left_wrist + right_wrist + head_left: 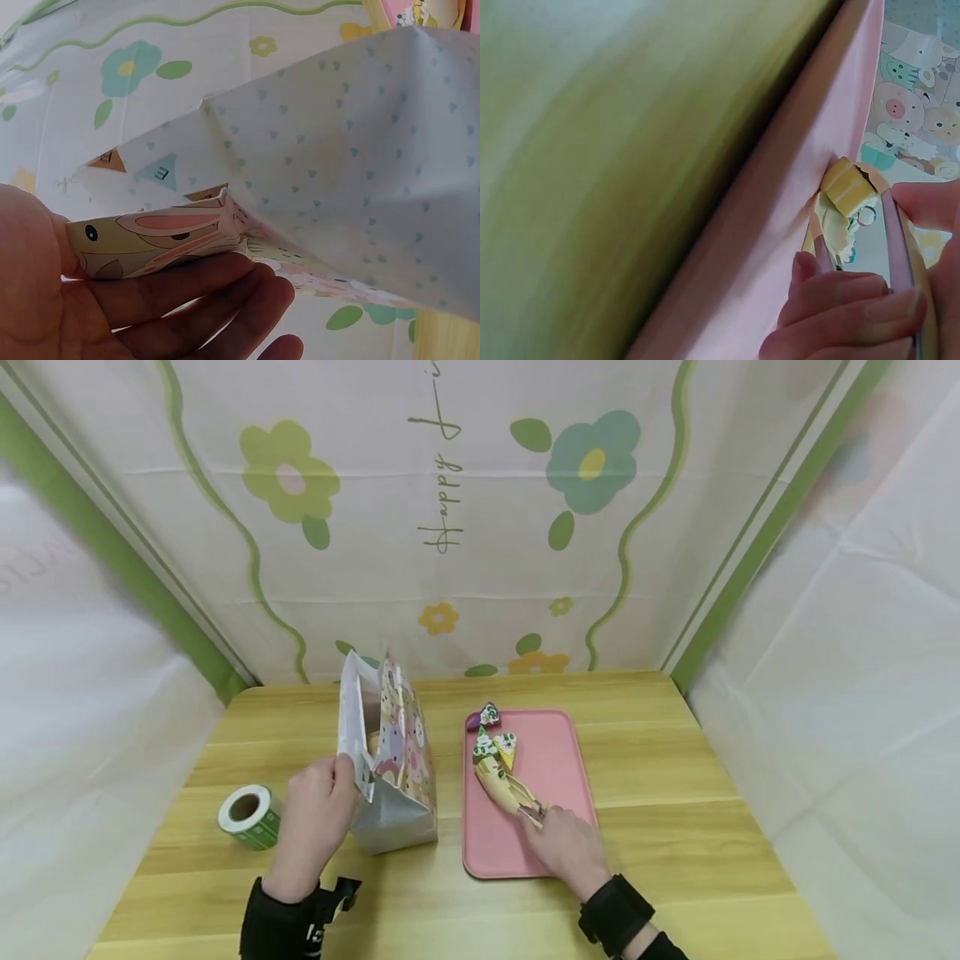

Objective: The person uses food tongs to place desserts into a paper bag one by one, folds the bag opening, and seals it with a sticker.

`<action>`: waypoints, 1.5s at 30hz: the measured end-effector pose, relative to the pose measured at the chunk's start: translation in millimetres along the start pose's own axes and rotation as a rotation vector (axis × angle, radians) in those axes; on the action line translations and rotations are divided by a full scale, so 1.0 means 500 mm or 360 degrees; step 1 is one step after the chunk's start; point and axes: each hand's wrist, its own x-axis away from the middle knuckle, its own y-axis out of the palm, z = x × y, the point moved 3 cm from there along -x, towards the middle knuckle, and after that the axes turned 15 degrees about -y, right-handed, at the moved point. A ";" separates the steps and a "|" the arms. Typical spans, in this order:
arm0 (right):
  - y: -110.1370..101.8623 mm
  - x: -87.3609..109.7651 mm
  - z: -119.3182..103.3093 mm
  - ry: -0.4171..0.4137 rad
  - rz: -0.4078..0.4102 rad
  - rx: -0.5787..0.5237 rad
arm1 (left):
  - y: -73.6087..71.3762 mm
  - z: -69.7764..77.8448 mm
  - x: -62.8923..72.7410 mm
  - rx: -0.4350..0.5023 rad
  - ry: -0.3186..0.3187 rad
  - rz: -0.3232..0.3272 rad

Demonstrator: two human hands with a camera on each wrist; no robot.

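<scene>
My left hand (pixel 315 814) pinches the top edge of a paper gift bag (pixel 393 818) with animal prints, its mouth spread apart. In the left wrist view, the bag's rabbit-printed edge (pixel 165 232) lies between thumb and fingers. Something tan shows inside the mouth. With my right hand (pixel 566 847) I grip pale tongs (pixel 497 785) over a pink tray (pixel 543 743). The right wrist view has a small yellow toy cake slice (pixel 846 187) between the tong tips. Small cake slices, one purple (pixel 487 716), cluster at the tray's far left corner.
A roll of green labels (pixel 255 827) stands on the wood-grain table (pixel 660 777), left of my left hand. The bag stands just left of the tray. A flower-printed cloth (pixel 480 593) hangs along the table's back edge.
</scene>
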 end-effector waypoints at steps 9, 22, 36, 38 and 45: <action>0.009 0.008 0.005 0.0052 -0.0023 -0.0043 | 0.016 -0.004 -0.002 0.0038 -0.0030 -0.0007; -0.003 0.007 -0.003 0.0107 -0.0024 -0.0133 | 0.018 -0.001 -0.007 0.0104 -0.0027 0.0024; -0.080 -0.004 -0.053 0.0029 0.0142 -0.0207 | 0.003 -0.009 0.000 0.0105 -0.0036 0.0034; -0.097 -0.009 -0.063 0.0005 0.0176 -0.0214 | 0.000 -0.010 -0.001 0.0088 -0.0048 0.0039; -0.180 -0.031 -0.111 -0.0095 0.0308 -0.0199 | -0.009 -0.011 -0.005 0.0054 -0.0030 0.0060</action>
